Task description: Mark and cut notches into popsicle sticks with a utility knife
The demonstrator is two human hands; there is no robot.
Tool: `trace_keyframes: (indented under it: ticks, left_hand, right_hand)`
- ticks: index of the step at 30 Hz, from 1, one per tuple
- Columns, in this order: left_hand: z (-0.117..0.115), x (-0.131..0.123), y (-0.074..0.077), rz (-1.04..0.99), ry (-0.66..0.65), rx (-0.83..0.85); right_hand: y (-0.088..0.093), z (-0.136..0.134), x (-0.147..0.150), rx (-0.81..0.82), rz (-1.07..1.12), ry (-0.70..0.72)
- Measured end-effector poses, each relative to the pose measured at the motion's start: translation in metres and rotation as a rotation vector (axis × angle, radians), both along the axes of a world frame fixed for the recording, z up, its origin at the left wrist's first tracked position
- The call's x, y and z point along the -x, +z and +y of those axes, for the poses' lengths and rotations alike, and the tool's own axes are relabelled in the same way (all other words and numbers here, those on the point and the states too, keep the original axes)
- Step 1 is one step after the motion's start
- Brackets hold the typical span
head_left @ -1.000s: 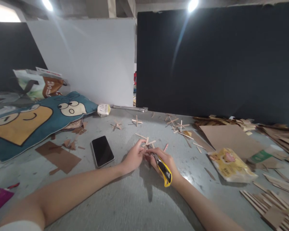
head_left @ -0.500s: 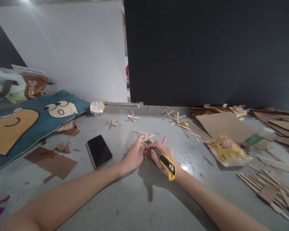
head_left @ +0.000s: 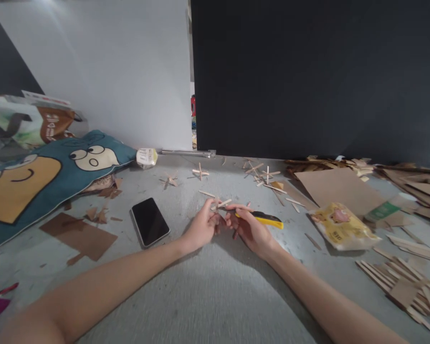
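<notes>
L hand (head_left: 200, 227) has crossed sticks (head_left: 224, 203) in a thumb/finger pinch, approx mid-surface, well short of far edge. R hand (head_left: 255, 233) gripping yellow/blk cutter (head_left: 270, 220), held sideways, butt end twd surface's R edge, front end at the sticks; blade contact: can't tell. On surface (head_left: 215, 301): phone (head_left: 150, 222) L of L hand, small stick cross (head_left: 200, 172) near far edge, yellow packet (head_left: 342, 227) R of R hand, stick pile (head_left: 403, 290) twd near R corner.
</notes>
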State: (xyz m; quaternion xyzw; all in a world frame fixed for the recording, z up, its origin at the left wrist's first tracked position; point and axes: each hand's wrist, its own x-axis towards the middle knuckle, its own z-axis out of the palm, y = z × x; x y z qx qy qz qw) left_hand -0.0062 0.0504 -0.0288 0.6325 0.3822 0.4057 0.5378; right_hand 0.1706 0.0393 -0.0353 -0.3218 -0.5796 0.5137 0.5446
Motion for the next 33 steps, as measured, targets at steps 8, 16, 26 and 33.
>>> trace_keyframes:
  ticks: [8, 16, 26, 33]
  left_hand:
    - [0.003, -0.001, -0.002, -0.076, 0.056, 0.014]
    - [0.001, -0.002, -0.003, -0.087, 0.124, 0.029]
    - [0.003, -0.002, -0.008, -0.059, 0.127, 0.037]
    - [0.002, -0.002, -0.003, -0.041, 0.099, 0.023]
  right_hand:
    - [0.007, -0.01, -0.005, -0.141, -0.18, -0.233]
    - [-0.001, -0.008, 0.0, -0.152, -0.215, -0.158]
    - [-0.003, -0.009, 0.0, -0.135, -0.206, -0.113]
    - [0.004, -0.011, 0.0, -0.188, -0.3, -0.14]
